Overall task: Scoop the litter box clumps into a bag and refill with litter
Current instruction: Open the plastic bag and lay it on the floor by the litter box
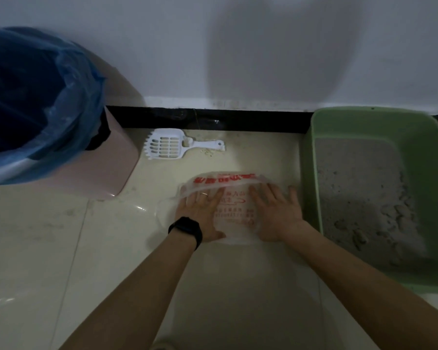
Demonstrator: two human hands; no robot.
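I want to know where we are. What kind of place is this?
Probably a corner of a home kept for a cat: a green litter box, a white scoop and a pink bin sit on tiles by the wall.

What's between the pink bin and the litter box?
Head view: the scoop by the wall and, nearer, the bag on the floor, left hand and right hand touching it.

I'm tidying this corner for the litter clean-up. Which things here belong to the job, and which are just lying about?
For the job:
- plastic bag with red print, flat on the floor, left hand and right hand on it
- white scoop by the wall
- green litter box holding grey litter

Just there:
- pink bin with blue liner
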